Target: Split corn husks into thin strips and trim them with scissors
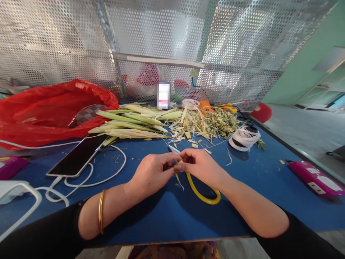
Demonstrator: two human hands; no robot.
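Note:
My left hand (154, 172) and my right hand (203, 166) meet above the middle of the blue table, fingertips pinched together. Between them is a small pale strip of plant (180, 182), like a bit of leaf or husk, its thin end hanging below the fingers; most of it is hidden. Beneath my right hand lies a pair of scissors with a yellow handle (206, 199), the blade tip showing beyond my fingers. Just past the hands are long pale-green husk leaves (137, 122) in a bundle and a heap of dry plant scraps (202, 122).
A spool of white thread (244, 138) stands right of the scraps. On the left are a red plastic bag (54, 104), a tablet-like device (78, 156) and a looped white cable (125, 162). A purple box (314, 178) lies far right. Perforated metal panels (161, 32) close off the back.

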